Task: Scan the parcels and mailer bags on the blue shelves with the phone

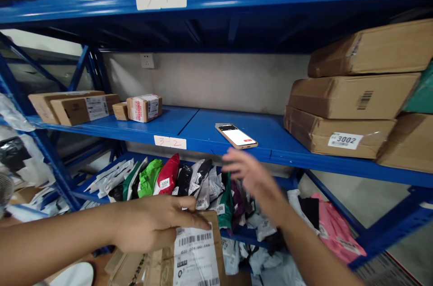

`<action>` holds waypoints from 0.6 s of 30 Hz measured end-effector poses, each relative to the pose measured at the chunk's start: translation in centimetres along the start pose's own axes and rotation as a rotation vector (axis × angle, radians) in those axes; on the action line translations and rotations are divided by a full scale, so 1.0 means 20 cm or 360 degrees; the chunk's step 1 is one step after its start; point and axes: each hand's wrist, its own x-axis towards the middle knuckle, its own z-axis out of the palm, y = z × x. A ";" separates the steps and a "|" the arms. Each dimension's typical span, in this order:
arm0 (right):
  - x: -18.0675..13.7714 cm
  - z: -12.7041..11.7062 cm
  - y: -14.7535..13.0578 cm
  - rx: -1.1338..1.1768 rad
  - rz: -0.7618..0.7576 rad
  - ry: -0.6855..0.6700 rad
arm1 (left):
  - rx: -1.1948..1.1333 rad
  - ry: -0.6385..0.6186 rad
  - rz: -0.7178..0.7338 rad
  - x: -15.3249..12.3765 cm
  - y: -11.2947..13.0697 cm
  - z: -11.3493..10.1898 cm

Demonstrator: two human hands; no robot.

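Two hands show in our head view. Our left hand [154, 223] grips the top edge of a brown cardboard parcel with a white barcode label [189, 259], below the blue metal shelf [189, 128]. Our right hand [252, 177], fingers spread loose and blurred, hovers just under that shelf's front edge, near the phone with a lit screen [237, 136] lying on it.

Both forearms bare to the frame edge, no sleeves; left grip [154, 223] and right grip [252, 177] ungloved
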 end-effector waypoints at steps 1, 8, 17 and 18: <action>0.08 -0.09 -0.06 -0.0157 -0.0104 0.0290 | 0.0023 0.0007 -0.0008 0.00 0.00 0.00; 0.70 -0.33 -0.15 -0.1515 0.1212 -0.0364 | 0.0061 0.0014 -0.0088 -0.05 0.03 0.00; 0.69 -0.34 -0.17 -0.1349 0.1172 -0.0561 | -0.0083 0.0167 -0.0124 -0.18 -0.04 0.05; 0.60 -0.32 -0.20 -0.1341 0.1113 -0.0545 | -0.0117 0.0231 -0.0152 -0.20 -0.08 0.08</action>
